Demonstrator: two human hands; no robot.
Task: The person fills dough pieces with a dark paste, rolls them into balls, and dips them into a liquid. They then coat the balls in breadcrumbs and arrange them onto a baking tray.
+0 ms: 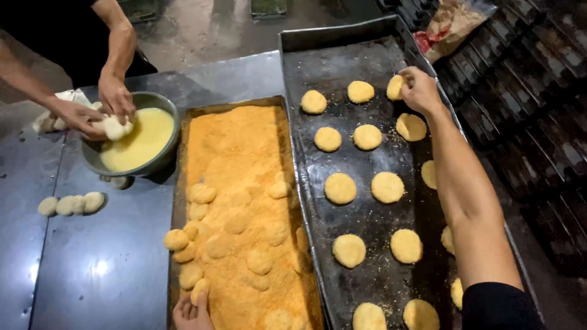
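Note:
My right hand (420,90) reaches to the far end of the dark baking tray (367,64) and is closed on a breaded round patty (395,87), which rests at the tray surface. Rows of breaded patties (340,187) lie on that tray. At the bottom edge, my left hand (191,313) touches a crumbed patty (199,291) in the tray of orange breadcrumbs (244,140). Several coated patties sit along the crumb tray's left side.
Across the metal table (104,263), another person's two hands (101,110) hold pale dough pieces over a metal bowl of yellow liquid (143,137). Plain dough rounds (70,204) lie on the table. Dark stacked trays (538,110) stand at right, with a paper bag (449,24) behind.

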